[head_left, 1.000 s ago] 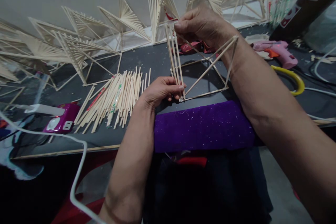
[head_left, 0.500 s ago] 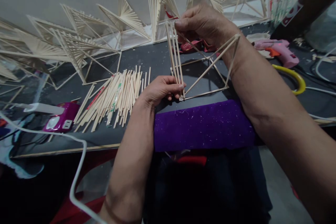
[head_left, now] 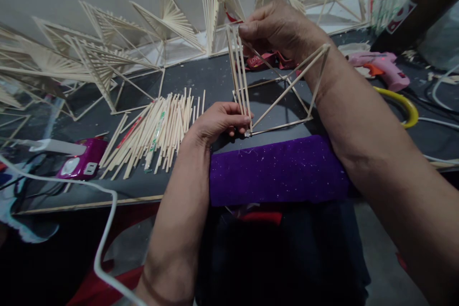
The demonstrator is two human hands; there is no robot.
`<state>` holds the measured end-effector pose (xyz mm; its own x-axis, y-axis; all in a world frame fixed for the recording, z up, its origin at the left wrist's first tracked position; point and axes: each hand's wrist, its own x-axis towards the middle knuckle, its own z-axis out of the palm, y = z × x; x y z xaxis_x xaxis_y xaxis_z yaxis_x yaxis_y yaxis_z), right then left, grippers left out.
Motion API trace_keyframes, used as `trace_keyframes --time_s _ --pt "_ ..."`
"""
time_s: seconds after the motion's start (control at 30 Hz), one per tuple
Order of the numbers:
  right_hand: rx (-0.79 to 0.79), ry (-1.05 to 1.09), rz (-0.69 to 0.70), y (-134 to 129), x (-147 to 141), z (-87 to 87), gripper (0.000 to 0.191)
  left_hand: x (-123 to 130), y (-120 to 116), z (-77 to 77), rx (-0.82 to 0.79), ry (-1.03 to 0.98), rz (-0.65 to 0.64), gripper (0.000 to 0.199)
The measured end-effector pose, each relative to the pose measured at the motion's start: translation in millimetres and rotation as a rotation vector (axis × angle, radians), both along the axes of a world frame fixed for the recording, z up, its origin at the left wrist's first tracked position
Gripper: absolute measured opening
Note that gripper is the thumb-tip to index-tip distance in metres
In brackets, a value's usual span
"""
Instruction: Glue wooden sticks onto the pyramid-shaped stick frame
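A frame of thin wooden sticks (head_left: 276, 103) stands on the dark table in front of me, with several sticks side by side along its left side. My left hand (head_left: 227, 118) pinches the lower end of a wooden stick (head_left: 245, 83) in that row, near the frame's bottom corner. At the top of the same row, my right hand (head_left: 270, 26) is closed with thumb and fingers on the upper end of the stick. A heap of loose wooden sticks (head_left: 150, 136) lies to the left of my left hand.
Finished-looking stick structures (head_left: 172, 24) line the back and left. A pink glue gun (head_left: 382, 68) and a yellow ring (head_left: 405, 105) lie right. Purple cloth (head_left: 278, 172) covers the near edge. A magenta power socket (head_left: 82, 158) and white cable (head_left: 107, 229) are at left.
Both hands keep their grip at the two ends of the stick. Only the camera view has shifted very slightly.
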<state>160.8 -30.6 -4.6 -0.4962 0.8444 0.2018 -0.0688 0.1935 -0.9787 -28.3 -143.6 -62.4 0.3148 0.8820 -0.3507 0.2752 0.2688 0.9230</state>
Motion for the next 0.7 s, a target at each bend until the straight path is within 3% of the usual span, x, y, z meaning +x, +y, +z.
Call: trace_keyframes --time_s 0.7 --pt "0.014 -0.006 0.010 2.8 0.1 -1.3 0.021 1.5 -0.4 1.4 0.001 0.009 -0.014 0.019"
